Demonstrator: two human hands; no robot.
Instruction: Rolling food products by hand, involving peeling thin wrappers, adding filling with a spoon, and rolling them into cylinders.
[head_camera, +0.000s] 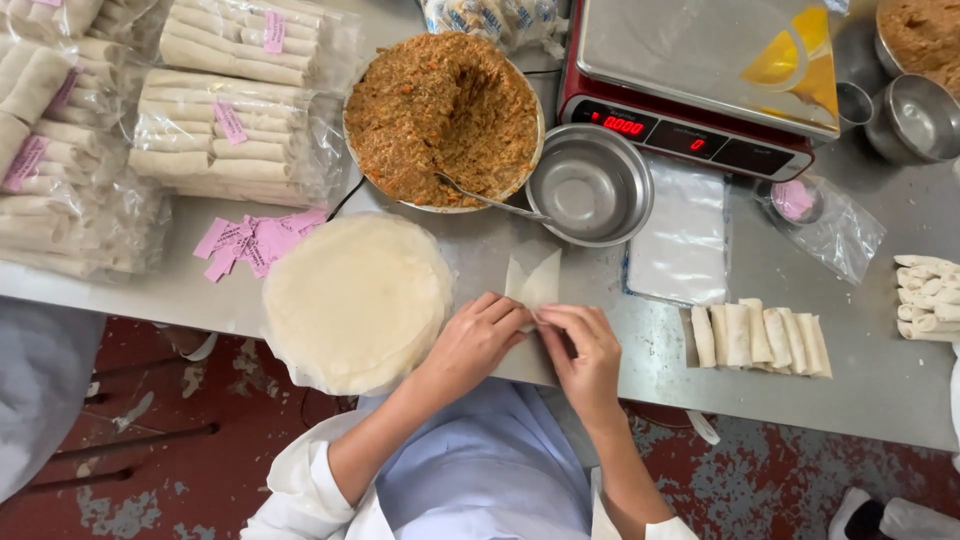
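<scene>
My left hand (478, 338) and my right hand (585, 352) meet at the table's near edge, fingers curled over a thin pale wrapper (534, 281) whose far corner points away from me. Both hands press and fold the wrapper; whatever lies inside it is hidden under the fingers. A round stack of wrappers (352, 298) sits just left of my left hand. Beyond it stands a large bowl of brown minced filling (440, 115) with a spoon (490, 200) resting in it. A row of finished rolls (760, 338) lies to the right of my right hand.
An empty steel bowl (590, 185) and a red digital scale (700, 90) stand behind the wrapper. Bagged rolls (225, 135) with pink tags (255, 240) fill the left. More rolls (925, 298), clear bags (685, 235) and steel bowls (915, 115) lie right. Another person's sleeve (40, 390) shows at left.
</scene>
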